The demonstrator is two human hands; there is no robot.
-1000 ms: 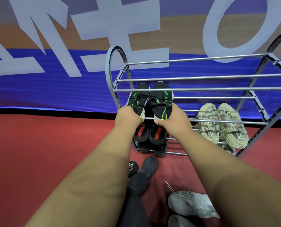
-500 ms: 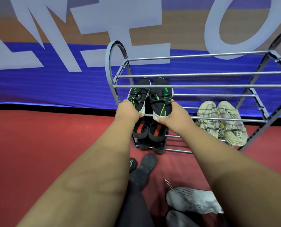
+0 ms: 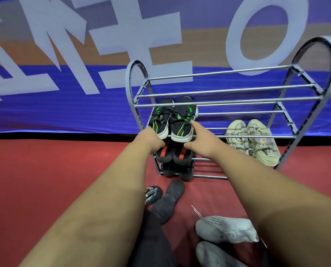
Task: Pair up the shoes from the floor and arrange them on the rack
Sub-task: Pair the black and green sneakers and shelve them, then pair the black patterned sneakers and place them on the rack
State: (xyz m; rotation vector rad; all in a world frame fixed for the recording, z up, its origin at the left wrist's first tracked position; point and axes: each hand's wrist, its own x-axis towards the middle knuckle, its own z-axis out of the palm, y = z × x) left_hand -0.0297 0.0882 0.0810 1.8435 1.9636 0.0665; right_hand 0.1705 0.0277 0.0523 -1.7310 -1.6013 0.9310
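A grey metal shoe rack (image 3: 228, 102) stands against the banner wall. A pair of black sneakers with green stripes (image 3: 177, 120) lies side by side at the left end of its middle shelf. My left hand (image 3: 150, 139) curls round the near end of the left sneaker. At the right sneaker, my right hand (image 3: 197, 140) has its index finger straight along the shoe's side and its thumb under the sole edge. Beige sneakers (image 3: 257, 143) sit at the right of the same shelf. Black shoes with red bands (image 3: 170, 155) lie on the shelf below.
Two white sneakers (image 3: 224, 229) lie on the red floor at the lower right. A black shoe with white print (image 3: 153, 194) lies beside my black-socked foot (image 3: 170, 197). The rack's top bars carry nothing. Another dark pair (image 3: 178, 170) fills the bottom shelf's left end.
My right hand has loosened from a grip on the right sneaker, its index finger now stretched out. The pair sits slightly deeper on the shelf. My left hand stays at the left sneaker.
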